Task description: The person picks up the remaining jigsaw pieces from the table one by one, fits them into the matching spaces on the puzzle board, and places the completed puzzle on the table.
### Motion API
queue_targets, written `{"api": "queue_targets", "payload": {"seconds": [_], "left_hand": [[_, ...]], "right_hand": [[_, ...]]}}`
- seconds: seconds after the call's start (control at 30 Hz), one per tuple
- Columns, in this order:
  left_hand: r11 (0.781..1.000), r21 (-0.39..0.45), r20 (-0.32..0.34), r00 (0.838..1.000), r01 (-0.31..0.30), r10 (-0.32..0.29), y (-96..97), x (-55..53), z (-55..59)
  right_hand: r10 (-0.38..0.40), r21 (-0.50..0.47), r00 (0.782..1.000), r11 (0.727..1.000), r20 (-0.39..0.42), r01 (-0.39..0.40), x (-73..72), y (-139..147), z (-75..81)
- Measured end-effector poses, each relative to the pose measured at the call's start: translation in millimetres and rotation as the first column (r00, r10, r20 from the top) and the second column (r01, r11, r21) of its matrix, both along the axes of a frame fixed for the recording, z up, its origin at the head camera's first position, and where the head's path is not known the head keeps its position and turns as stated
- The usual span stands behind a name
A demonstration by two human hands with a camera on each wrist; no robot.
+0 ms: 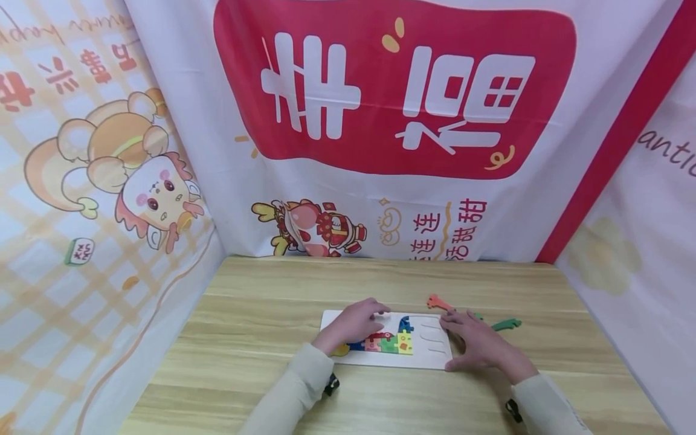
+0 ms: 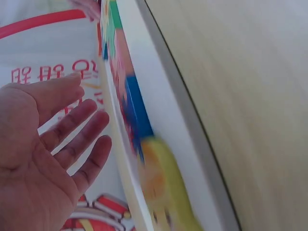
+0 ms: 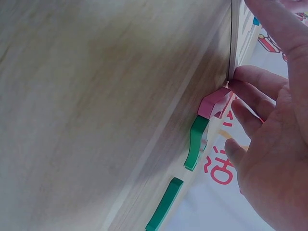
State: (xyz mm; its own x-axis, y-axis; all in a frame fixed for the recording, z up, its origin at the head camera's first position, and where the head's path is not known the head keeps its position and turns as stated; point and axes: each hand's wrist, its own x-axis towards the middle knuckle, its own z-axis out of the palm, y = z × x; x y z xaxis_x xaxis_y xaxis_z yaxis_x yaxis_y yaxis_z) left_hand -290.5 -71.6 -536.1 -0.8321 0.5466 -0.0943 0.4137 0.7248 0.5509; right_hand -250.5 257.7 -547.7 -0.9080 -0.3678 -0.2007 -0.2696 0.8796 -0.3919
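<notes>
A white puzzle board (image 1: 380, 361) lies on the table, its left part filled with colourful interlocking pieces. At its left end is a yellow piece (image 2: 175, 187), and a blue piece (image 1: 405, 324) stands up at the right of the filled part. Curved outlines mark the bare right end. Over the left part hovers my left hand (image 1: 356, 320), fingers loosely spread and holding nothing. My right hand (image 1: 481, 341) spans the board's right end, thumb near the front corner and fingertips touching the edge (image 3: 233, 57).
Beyond the right hand lie loose pieces: a salmon-pink piece (image 1: 439, 302), a green piece (image 1: 507, 324), and another green piece (image 3: 195, 144) partly hidden in the head view. The wooden table (image 1: 261, 290) meets printed cloth hangings (image 1: 391, 199) at its back and sides.
</notes>
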Motion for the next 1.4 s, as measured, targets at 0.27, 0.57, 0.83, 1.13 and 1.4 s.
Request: {"api": "queue_targets", "payload": {"seconds": [0.27,0.57,0.83,1.13,1.4], "left_hand": [[0.998,-0.059,-0.051,0.999,-0.021,0.018,-42.9,1.4,2.7],[0.993,-0.117,-0.029,1.0,0.002,-0.005,-89.0,12.7,-1.9],[0.992,-0.13,0.031,1.0,0.009,-0.005,-115.8,21.6,-12.5],[0.992,-0.128,0.035,0.999,0.023,-0.018,-123.1,22.1,-17.6],[0.989,-0.148,0.04,0.999,0.022,-0.016,-123.3,20.5,-19.5]], "right_hand": [[0.009,0.007,1.0,1.0,-0.01,-0.009,2.7,-0.2,3.6],[-0.003,0.011,1.0,1.0,0.002,0.003,3.3,-1.0,2.3],[-0.001,0.016,1.0,1.0,0.001,0.001,0.2,0.8,-1.1],[0.005,0.014,1.0,1.0,-0.008,-0.005,0.0,1.1,-1.1],[0.011,-0.067,0.999,0.998,-0.045,-0.014,-2.0,11.9,-0.3]]}}
